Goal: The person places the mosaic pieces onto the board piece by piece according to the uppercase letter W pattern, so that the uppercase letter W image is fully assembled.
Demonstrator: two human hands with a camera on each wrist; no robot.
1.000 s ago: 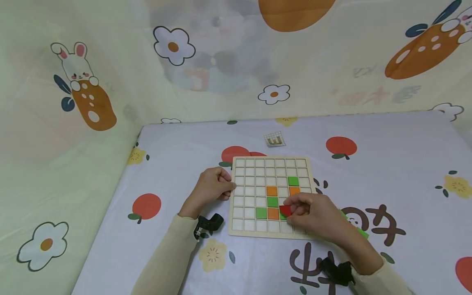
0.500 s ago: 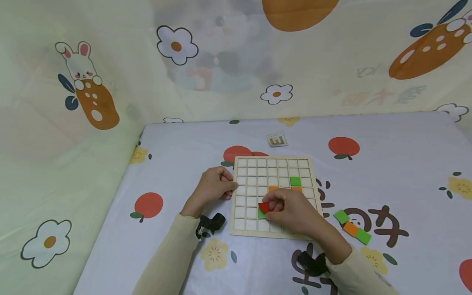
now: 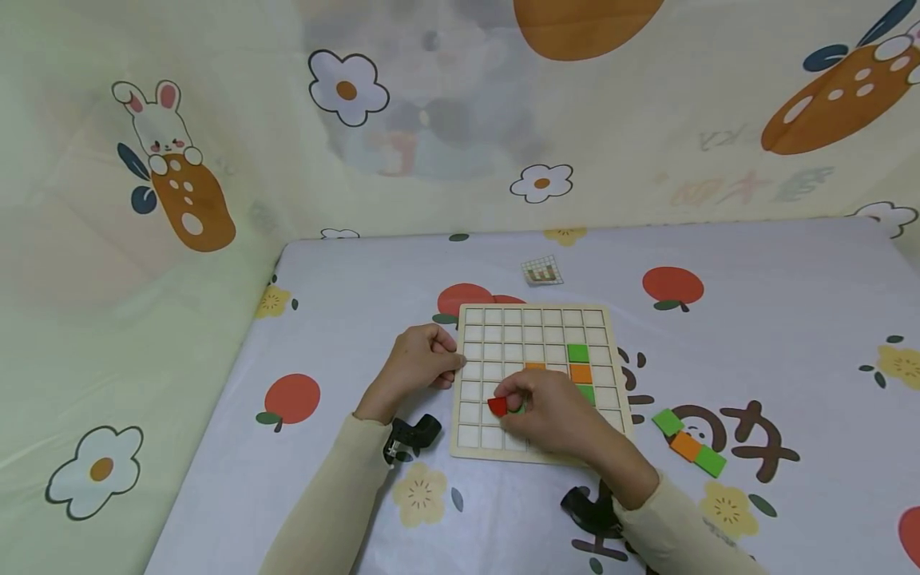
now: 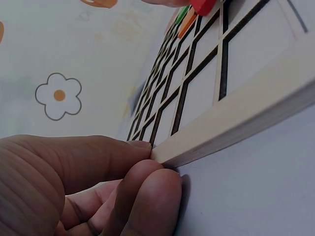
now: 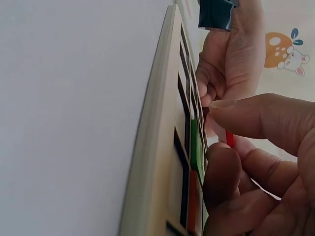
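Note:
A wooden grid board [image 3: 470, 452] lies flat on the table, with green and orange square tiles in some of its cells. My left hand [image 3: 415, 366] pinches the board's left edge between thumb and fingers. Over the lower-left part of the grid, my right hand [image 3: 549, 411] pinches a red tile [image 3: 497, 406] between thumb and fingers. The red tile is tilted, its edge showing in the right wrist view. Just beside it, a green tile [image 5: 197, 147] sits in the board. Near the hand are another green tile [image 3: 578, 353] and an orange tile [image 3: 580, 374]. My right hand hides several cells.
Right of the board lie a loose green tile [image 3: 668, 422], an orange tile [image 3: 686, 446] and a second green tile [image 3: 710, 461]. A small gridded card [image 3: 542, 271] is behind the board. The patterned cloth [image 3: 345, 303] covers the table; a printed curtain stands behind.
My right hand has moved left across the board with the red tile, uncovering the loose tiles at right. My left hand stays at the board's edge. The view has shifted slightly.

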